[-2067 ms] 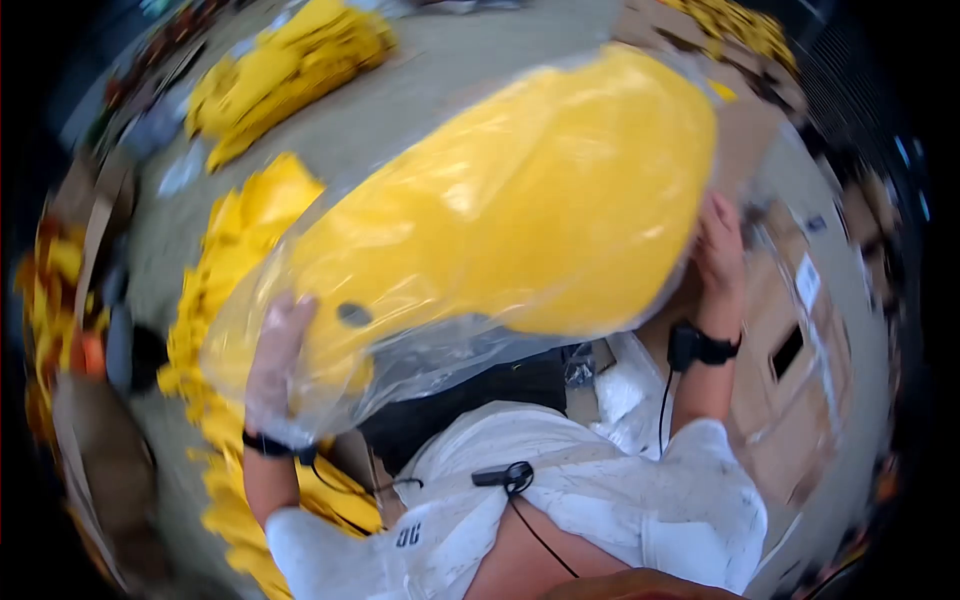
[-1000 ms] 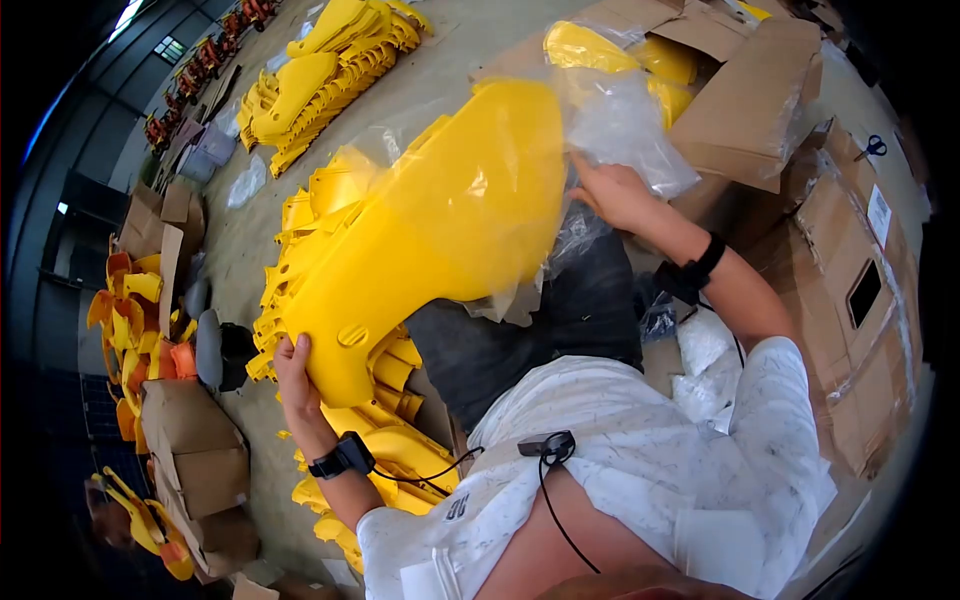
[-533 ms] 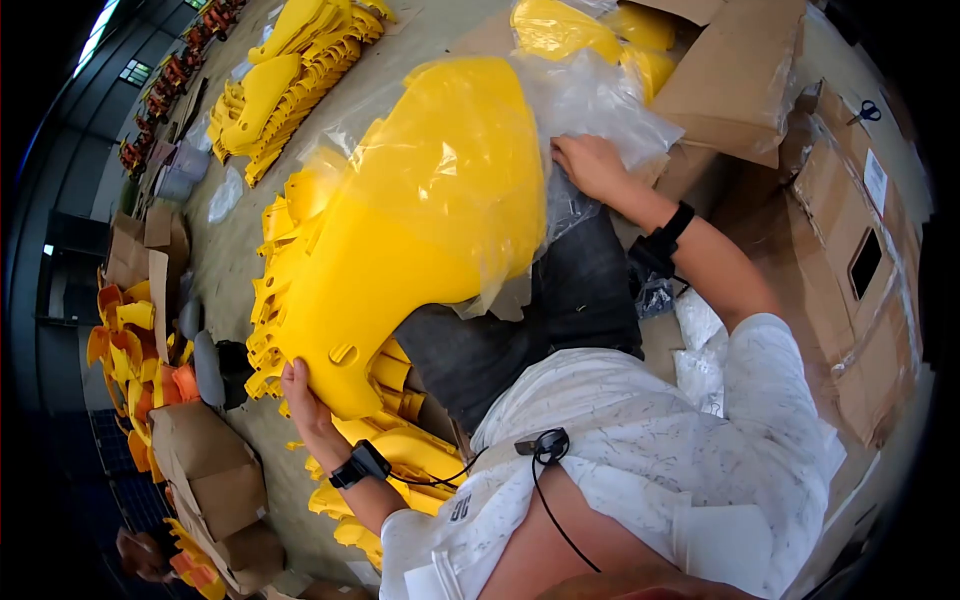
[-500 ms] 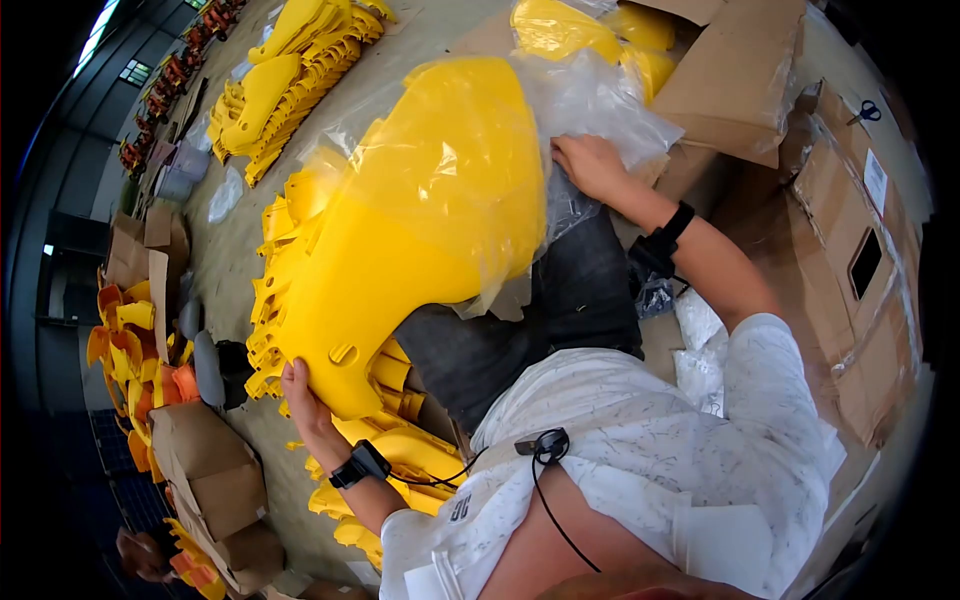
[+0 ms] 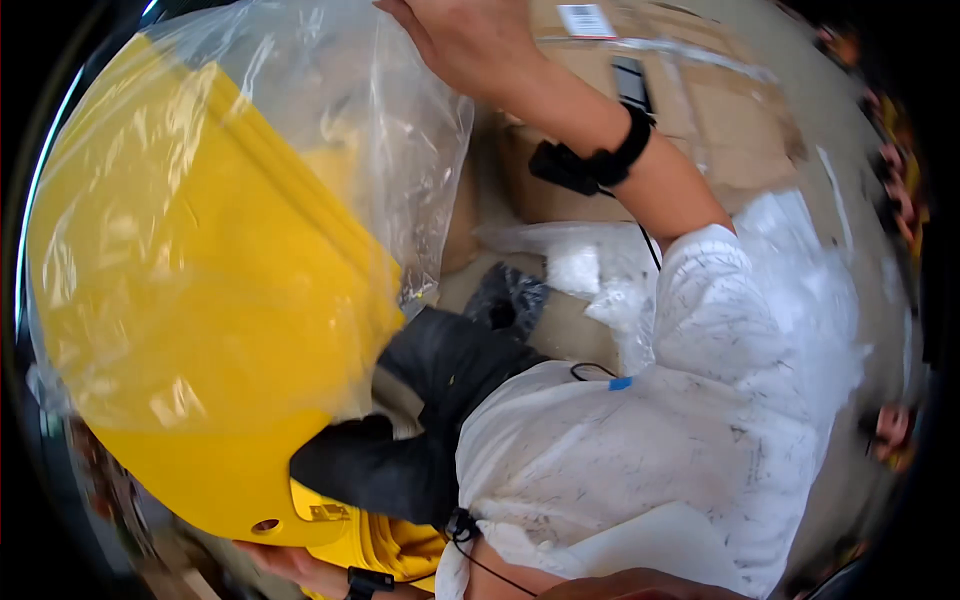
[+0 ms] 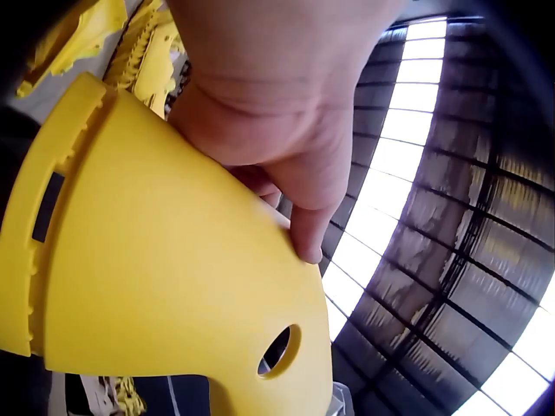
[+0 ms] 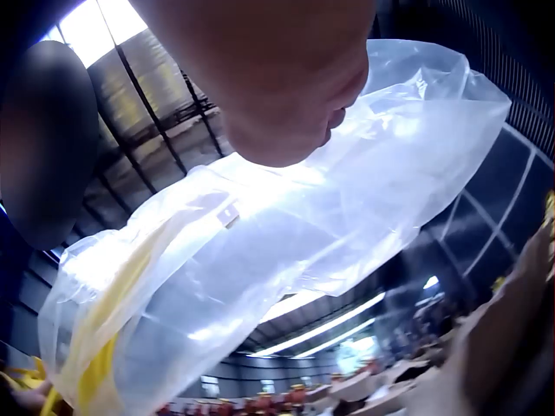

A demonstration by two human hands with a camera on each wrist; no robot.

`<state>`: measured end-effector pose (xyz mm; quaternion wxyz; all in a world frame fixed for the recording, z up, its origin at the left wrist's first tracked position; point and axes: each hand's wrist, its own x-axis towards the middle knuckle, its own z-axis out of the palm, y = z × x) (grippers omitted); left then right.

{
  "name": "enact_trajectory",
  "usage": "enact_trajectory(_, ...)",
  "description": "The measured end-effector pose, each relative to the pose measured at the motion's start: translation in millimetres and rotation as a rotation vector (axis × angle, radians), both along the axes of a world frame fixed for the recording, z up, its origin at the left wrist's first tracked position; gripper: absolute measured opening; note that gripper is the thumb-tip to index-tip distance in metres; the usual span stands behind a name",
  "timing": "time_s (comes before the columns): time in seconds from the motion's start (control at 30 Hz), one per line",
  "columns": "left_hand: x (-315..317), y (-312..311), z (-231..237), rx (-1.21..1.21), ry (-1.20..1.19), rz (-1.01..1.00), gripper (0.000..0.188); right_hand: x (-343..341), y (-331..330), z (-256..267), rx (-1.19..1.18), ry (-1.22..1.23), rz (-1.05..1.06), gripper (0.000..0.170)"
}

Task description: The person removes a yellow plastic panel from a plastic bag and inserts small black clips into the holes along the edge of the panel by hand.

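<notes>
A large yellow moulded plastic panel [image 5: 200, 480] stands close in front at the left of the head view. A clear plastic bag [image 5: 425, 180] covers its broad end, while its narrow end with an oval hole is bare. My left hand [image 5: 285, 560] grips that narrow end by its edge. In the left wrist view, the left hand [image 6: 269, 121] has its thumb on the panel's outer face [image 6: 165, 251], near the hole. My right hand [image 5: 475, 40] is raised and holds the bag. The right wrist view shows the bag [image 7: 295, 234] stretched out below this hand [image 7: 269, 95], its fingers mostly hidden.
A taped cardboard box [image 5: 720, 130] with a phone [image 5: 631, 82] on it lies beyond the right forearm. White plastic wrapping [image 5: 575, 270] and a dark crumpled bag [image 5: 508, 298] lie by the dark-clothed legs. Yellow parts [image 5: 400, 540] sit beneath the panel.
The right hand has risen, pulling the bag up and partly along the panel's broad end. The panel has tipped up and come closer to the head camera, which has turned right.
</notes>
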<state>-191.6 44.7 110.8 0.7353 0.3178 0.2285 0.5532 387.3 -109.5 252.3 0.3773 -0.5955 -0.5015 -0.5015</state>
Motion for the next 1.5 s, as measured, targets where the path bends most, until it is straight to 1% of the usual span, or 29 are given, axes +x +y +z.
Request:
enact_trajectory(0.07,35,21,10,0.037,-0.056,-0.221,0.052,24,-42,5,-0.037,0.026,-0.124,0.015)
enact_trajectory(0.13,65,55,3,0.025,-0.021,-0.291,0.053,48,-75,-3,-0.102,0.039,-0.207,0.015)
enact_trajectory(0.2,94,67,8,0.045,0.035,-0.277,0.052,51,-98,-13,0.026,0.156,-0.100,0.017)
enact_trajectory(0.23,111,64,12,0.104,0.053,-0.251,0.051,45,-112,-18,-0.010,0.302,-0.062,0.018)
enact_trajectory(0.33,144,69,24,0.330,0.144,-0.265,0.049,25,-132,-25,-0.017,0.257,-0.118,0.018)
enact_trajectory(0.37,150,67,31,0.340,0.127,-0.248,0.049,26,-138,-25,-0.022,0.240,-0.130,0.020)
enact_trajectory(0.43,160,60,42,0.487,0.215,-0.333,0.044,68,-152,-21,0.059,0.250,-0.153,0.021)
enact_trajectory(0.47,165,54,48,0.495,0.216,-0.329,0.044,92,-162,-17,0.134,0.277,-0.189,0.022)
enact_trajectory(0.53,178,38,55,0.512,0.215,-0.338,0.041,125,-187,-1,0.168,0.418,-0.234,0.025)
enact_trajectory(0.57,186,30,55,0.476,0.185,-0.355,0.042,130,-191,2,0.174,0.416,-0.236,0.025)
enact_trajectory(0.63,192,30,56,0.444,0.169,-0.343,0.041,133,-193,6,0.254,0.280,-0.397,0.025)
enact_trajectory(0.77,202,34,56,0.344,0.107,-0.351,0.040,92,-184,1,0.231,0.321,-0.332,0.024)
enact_trajectory(0.83,200,43,50,0.305,0.068,-0.378,0.040,78,-174,0,0.252,0.171,-0.256,0.022)
enact_trajectory(0.87,193,57,50,0.307,0.001,-0.578,0.039,101,-181,3,0.243,0.181,-0.255,0.022)
enact_trajectory(0.9,187,67,50,0.310,-0.067,-0.779,0.038,136,-191,14,0.147,0.053,-0.544,0.022)
enact_trajectory(0.93,178,69,50,0.304,-0.039,-0.781,0.038,161,-201,6,0.042,-0.062,-0.827,0.021)
enact_trajectory(0.97,171,70,48,0.255,-0.014,-0.679,0.038,156,-198,11,0.042,-0.053,-0.826,0.021)
enact_trajectory(1.0,167,71,47,0.209,0.004,-0.576,0.038,148,-189,22,0.092,-0.106,-0.740,0.018)
enact_trajectory(1.03,164,70,53,0.209,-0.014,-0.546,0.038,140,-180,29,0.141,-0.160,-0.654,0.015)
enact_trajectory(1.07,164,68,56,0.208,-0.012,-0.544,0.038,132,-173,29,0.139,-0.157,-0.652,0.015)
enact_trajectory(1.13,170,63,60,0.222,0.130,-0.344,0.040,115,-161,35,0.193,-0.079,-0.492,0.018)
enact_trajectory(1.17,171,61,59,0.232,0.113,-0.334,0.040,109,-158,38,0.206,-0.096,-0.484,0.018)
enact_trajectory(1.23,168,53,50,0.414,0.132,-0.278,0.043,101,-154,39,0.215,0.010,-0.366,0.021)
enact_trajectory(1.3,170,41,34,0.462,0.082,-0.197,0.042,92,-152,27,0.265,0.333,-0.259,0.022)
enact_trajectory(1.33,167,40,27,0.486,0.065,-0.134,0.041,95,-151,8,0.214,0.359,-0.261,0.022)
enact_trajectory(1.37,158,43,22,0.500,0.050,-0.121,0.041,94,-147,-10,0.162,0.387,-0.264,0.023)
enact_trajectory(1.43,145,46,12,0.579,-0.031,-0.206,0.041,67,-132,-29,0.126,0.172,-0.198,0.026)
enact_trajectory(1.47,142,43,14,0.581,-0.042,-0.194,0.041,74,-136,-23,0.128,0.159,-0.190,0.026)
enact_trajectory(1.5,139,38,20,0.554,-0.010,-0.170,0.041,89,-149,-19,0.256,0.274,-0.224,0.027)
